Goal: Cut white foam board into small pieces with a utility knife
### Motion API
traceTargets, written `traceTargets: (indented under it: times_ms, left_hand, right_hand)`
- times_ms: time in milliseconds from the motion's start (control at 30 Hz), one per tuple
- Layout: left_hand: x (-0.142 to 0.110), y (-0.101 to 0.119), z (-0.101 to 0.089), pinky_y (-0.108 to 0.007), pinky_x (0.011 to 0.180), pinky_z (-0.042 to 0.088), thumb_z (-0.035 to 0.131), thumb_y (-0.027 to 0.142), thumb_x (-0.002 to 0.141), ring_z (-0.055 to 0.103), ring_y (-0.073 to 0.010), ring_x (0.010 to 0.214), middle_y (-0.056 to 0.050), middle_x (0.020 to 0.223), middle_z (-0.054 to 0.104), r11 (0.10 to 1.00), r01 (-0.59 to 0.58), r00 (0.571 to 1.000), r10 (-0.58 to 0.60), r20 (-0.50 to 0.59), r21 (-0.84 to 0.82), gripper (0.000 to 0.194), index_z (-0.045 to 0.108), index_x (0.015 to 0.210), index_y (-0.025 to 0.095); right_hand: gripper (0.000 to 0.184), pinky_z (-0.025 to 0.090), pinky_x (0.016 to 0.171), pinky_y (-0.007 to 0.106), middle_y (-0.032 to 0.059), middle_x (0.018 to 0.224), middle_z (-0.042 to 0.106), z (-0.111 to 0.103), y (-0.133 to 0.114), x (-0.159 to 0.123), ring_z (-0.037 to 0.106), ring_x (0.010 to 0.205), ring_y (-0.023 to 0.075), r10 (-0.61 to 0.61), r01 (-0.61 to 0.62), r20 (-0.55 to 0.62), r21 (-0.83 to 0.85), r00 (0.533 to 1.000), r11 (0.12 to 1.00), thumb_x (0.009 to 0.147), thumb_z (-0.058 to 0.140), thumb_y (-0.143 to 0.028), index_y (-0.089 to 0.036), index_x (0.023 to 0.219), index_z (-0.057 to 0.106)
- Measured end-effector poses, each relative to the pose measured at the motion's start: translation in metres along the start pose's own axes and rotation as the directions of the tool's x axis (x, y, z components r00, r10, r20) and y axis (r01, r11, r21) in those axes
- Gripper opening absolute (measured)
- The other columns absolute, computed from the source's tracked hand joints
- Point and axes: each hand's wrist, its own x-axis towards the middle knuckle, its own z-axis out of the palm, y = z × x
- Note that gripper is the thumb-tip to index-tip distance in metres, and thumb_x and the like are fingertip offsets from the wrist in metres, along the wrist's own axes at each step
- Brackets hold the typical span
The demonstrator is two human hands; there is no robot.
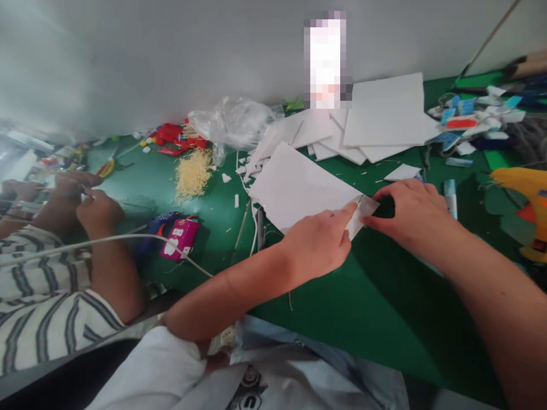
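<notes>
A white flat board (pixel 307 182), like foam board or stiff card, lies angled on the green table. My left hand (pixel 322 242) is closed at its right corner, index finger stretched along a thin yellowish strip and pressing there. Beneath that finger sits a small pale flap or piece (pixel 362 215); whether it is joined to the board I cannot tell. From the right, my right hand (pixel 412 210) pinches the tip of this pale piece between thumb and fingers. The left thumb and lower fingers are partly hidden.
More white boards (pixel 384 111) are stacked behind. A yellow glue gun (pixel 523 188) and a glue stick (pixel 450 198) lie right. Leftward are a plastic bag (pixel 239 122), yellow shreds (pixel 192 173), a pink box (pixel 180 239) and a white cable (pixel 128 238). Another person's hands (pixel 92 199) work far left.
</notes>
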Motion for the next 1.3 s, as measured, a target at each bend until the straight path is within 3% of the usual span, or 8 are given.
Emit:
traceTargets:
  times_ms: [200,400,567,700,833,967,1100,1300]
  left_hand:
    - [0.000,0.009,-0.001,-0.039,0.077,0.058,0.048,0.025,0.099,0.075,-0.0316,0.094,-0.018,0.108,0.076,0.996,0.025,1.000,-0.024,-0.014,0.085,0.061,0.038,0.159,0.014]
    - [-0.005,0.022,0.002,-0.035,0.071,0.056,0.047,0.017,0.096,0.076,-0.0300,0.093,-0.021,0.112,0.075,0.992,0.053,0.999,-0.053,0.001,0.118,0.066,0.035,0.160,0.007]
    - [-0.014,0.019,0.007,-0.032,0.065,0.054,0.046,0.012,0.092,0.075,-0.0286,0.089,-0.023,0.110,0.075,0.985,0.054,0.998,-0.048,-0.036,0.166,0.065,0.039,0.156,0.002]
    - [-0.018,0.013,0.011,-0.031,0.068,0.053,0.044,0.014,0.094,0.074,-0.0267,0.088,-0.022,0.111,0.075,0.983,0.037,0.997,-0.024,-0.078,0.179,0.059,0.046,0.153,0.005]
    - [-0.015,0.010,0.013,-0.036,0.073,0.056,0.042,0.016,0.098,0.075,-0.0297,0.095,-0.023,0.122,0.072,0.989,0.063,0.998,-0.058,-0.040,0.136,0.063,0.033,0.160,0.005]
    - [-0.009,0.008,0.012,-0.038,0.077,0.056,0.040,0.017,0.101,0.074,-0.0289,0.099,-0.020,0.126,0.070,0.991,0.053,0.999,-0.054,0.007,0.125,0.064,0.025,0.163,0.012]
    - [-0.006,0.004,0.007,-0.035,0.073,0.055,0.039,0.020,0.103,0.074,-0.0271,0.094,-0.014,0.118,0.070,0.983,0.061,0.998,-0.064,0.015,0.173,0.063,0.024,0.164,0.019]
    - [-0.005,0.002,0.003,-0.034,0.076,0.055,0.036,0.019,0.105,0.074,-0.0256,0.098,-0.012,0.117,0.070,0.980,0.073,0.997,-0.078,0.023,0.186,0.061,0.022,0.165,0.019]
  right_hand:
    - [0.064,0.047,0.088,0.060,0.0174,0.119,0.062,0.010,0.005,-0.010,0.057,0.108,0.0409,-0.082,0.077,-0.086,-0.064,0.993,0.995,0.073,0.058,-0.072,-0.023,0.113,0.068]
    - [0.056,0.048,0.086,0.055,0.0202,0.123,0.061,0.010,0.021,-0.013,0.057,0.110,0.0405,-0.279,0.276,0.003,-0.153,0.960,0.949,0.083,0.055,-0.066,-0.019,0.112,0.067]
    - [0.055,0.049,0.088,0.055,0.0217,0.125,0.061,0.011,0.018,-0.016,0.056,0.113,0.0405,-0.271,0.267,0.006,-0.193,0.962,0.944,0.088,0.054,-0.062,-0.017,0.117,0.065]
    - [0.061,0.047,0.097,0.059,0.0213,0.137,0.059,0.008,0.003,-0.013,0.053,0.125,0.0425,-0.194,0.200,0.050,-0.156,0.980,0.967,0.083,0.058,-0.055,-0.017,0.131,0.062]
    - [0.082,0.047,0.100,0.059,0.0187,0.143,0.057,0.006,-0.006,-0.011,0.049,0.132,0.0438,-0.203,0.215,0.144,-0.080,0.969,0.973,0.072,0.066,-0.058,-0.021,0.144,0.055]
    - [0.098,0.048,0.096,0.060,0.0215,0.138,0.057,0.010,-0.003,-0.016,0.052,0.125,0.0445,-0.232,0.238,0.073,-0.099,0.970,0.966,0.070,0.069,-0.063,-0.018,0.153,0.044]
    - [0.093,0.046,0.094,0.057,0.0250,0.132,0.058,0.014,0.001,-0.021,0.053,0.118,0.0429,-0.218,0.211,-0.025,-0.169,0.976,0.963,0.076,0.067,-0.066,-0.012,0.149,0.049]
    - [0.076,0.047,0.089,0.051,0.0218,0.126,0.059,0.012,-0.001,-0.022,0.054,0.113,0.0389,-0.285,0.272,-0.003,-0.286,0.958,0.919,0.084,0.060,-0.069,-0.016,0.138,0.062]
